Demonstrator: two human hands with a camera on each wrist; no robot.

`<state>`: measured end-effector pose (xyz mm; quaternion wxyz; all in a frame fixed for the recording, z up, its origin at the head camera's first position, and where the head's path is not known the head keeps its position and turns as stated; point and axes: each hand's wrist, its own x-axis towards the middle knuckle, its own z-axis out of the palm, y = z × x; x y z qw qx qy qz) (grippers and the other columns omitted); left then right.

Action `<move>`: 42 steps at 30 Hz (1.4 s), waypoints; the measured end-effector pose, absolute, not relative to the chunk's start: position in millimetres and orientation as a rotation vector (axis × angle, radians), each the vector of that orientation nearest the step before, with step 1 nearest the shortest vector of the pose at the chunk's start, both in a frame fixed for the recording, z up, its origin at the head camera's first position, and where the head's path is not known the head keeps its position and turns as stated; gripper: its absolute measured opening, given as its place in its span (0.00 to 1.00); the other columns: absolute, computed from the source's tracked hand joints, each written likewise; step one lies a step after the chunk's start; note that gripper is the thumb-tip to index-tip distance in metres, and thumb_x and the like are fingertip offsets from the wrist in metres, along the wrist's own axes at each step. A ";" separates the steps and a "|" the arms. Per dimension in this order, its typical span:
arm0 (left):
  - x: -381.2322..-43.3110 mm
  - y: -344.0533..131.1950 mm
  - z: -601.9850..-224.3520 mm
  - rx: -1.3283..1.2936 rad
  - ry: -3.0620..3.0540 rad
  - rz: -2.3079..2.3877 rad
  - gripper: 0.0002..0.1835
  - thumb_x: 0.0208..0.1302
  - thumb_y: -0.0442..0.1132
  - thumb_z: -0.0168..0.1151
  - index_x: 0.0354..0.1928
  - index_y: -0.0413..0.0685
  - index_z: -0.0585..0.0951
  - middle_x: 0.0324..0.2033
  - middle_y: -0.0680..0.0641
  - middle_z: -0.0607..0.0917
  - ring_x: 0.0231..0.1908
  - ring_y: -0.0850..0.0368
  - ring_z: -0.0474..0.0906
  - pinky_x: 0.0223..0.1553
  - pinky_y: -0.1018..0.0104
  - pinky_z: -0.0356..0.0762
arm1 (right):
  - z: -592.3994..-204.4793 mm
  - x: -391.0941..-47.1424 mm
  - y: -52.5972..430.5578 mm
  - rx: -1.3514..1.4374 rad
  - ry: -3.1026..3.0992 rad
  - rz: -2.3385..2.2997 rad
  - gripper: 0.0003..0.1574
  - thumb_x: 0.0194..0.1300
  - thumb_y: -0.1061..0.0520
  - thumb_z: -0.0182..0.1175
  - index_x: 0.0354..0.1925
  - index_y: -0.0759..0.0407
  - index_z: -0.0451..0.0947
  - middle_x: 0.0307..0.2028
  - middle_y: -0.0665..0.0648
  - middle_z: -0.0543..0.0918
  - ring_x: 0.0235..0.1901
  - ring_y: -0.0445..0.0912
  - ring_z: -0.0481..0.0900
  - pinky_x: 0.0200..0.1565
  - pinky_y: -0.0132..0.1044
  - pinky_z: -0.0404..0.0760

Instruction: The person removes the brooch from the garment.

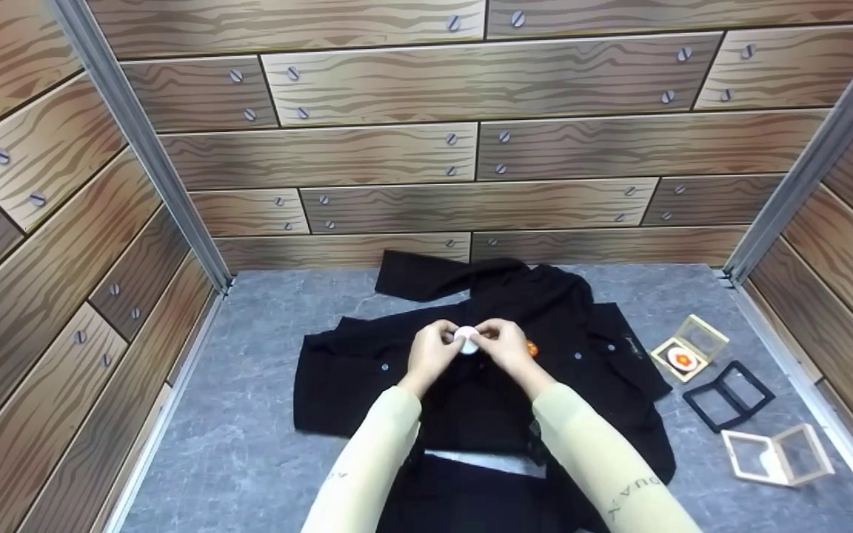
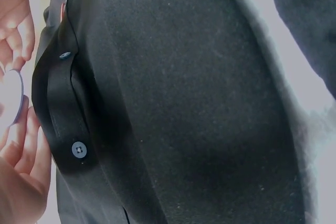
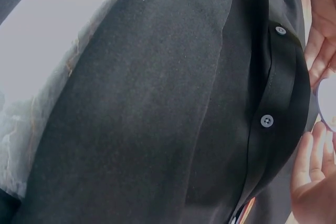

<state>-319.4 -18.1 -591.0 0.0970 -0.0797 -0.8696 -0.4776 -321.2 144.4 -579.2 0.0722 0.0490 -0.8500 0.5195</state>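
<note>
A small white round disc is held up between both hands in the head view, above a black button-up shirt. My left hand pinches its left edge; my right hand pinches its right edge. Thumbs lie on the near face. In the left wrist view the disc shows edge-on at the left border. The right wrist view has part of the disc at its right border. A small orange piece is beside the right hand, partly hidden by it. Pale buttons run along the shirt's placket.
At the right lie an open gold-framed case with a white oval piece bearing an orange flower, an open black-framed case and an open pale-framed case with something white inside. Wood-patterned walls enclose the grey surface.
</note>
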 end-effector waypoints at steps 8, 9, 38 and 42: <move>-318.7 -18.9 -589.8 -0.178 -2.589 -1.389 0.05 0.63 0.36 0.73 0.38 0.41 0.89 0.32 0.44 0.93 0.33 0.57 0.86 0.38 0.66 0.83 | -581.5 -321.3 143.7 0.163 -2.544 1.579 0.07 0.62 0.67 0.72 0.37 0.74 0.87 0.32 0.67 0.91 0.26 0.33 0.78 0.33 0.22 0.76; -318.6 -19.1 -589.5 -0.173 -2.589 -1.390 0.05 0.63 0.36 0.73 0.37 0.41 0.89 0.31 0.44 0.93 0.33 0.56 0.87 0.38 0.66 0.83 | -581.6 -321.3 143.5 0.163 -2.545 1.581 0.07 0.62 0.68 0.73 0.37 0.74 0.87 0.32 0.67 0.91 0.26 0.33 0.78 0.33 0.22 0.76; -315.8 -22.9 -588.4 -0.003 -2.591 -1.434 0.09 0.60 0.41 0.78 0.31 0.43 0.91 0.27 0.45 0.93 0.27 0.60 0.86 0.33 0.70 0.81 | -577.8 -318.9 150.2 0.194 -2.597 1.594 0.08 0.61 0.66 0.73 0.39 0.72 0.87 0.34 0.65 0.92 0.28 0.33 0.79 0.35 0.22 0.76; -316.2 -23.5 -587.7 -0.001 -2.566 -1.541 0.08 0.62 0.38 0.77 0.32 0.39 0.91 0.26 0.42 0.93 0.26 0.54 0.90 0.29 0.75 0.80 | -576.5 -319.1 151.5 0.230 -2.601 1.595 0.07 0.62 0.68 0.72 0.39 0.72 0.87 0.35 0.66 0.92 0.29 0.33 0.80 0.36 0.23 0.77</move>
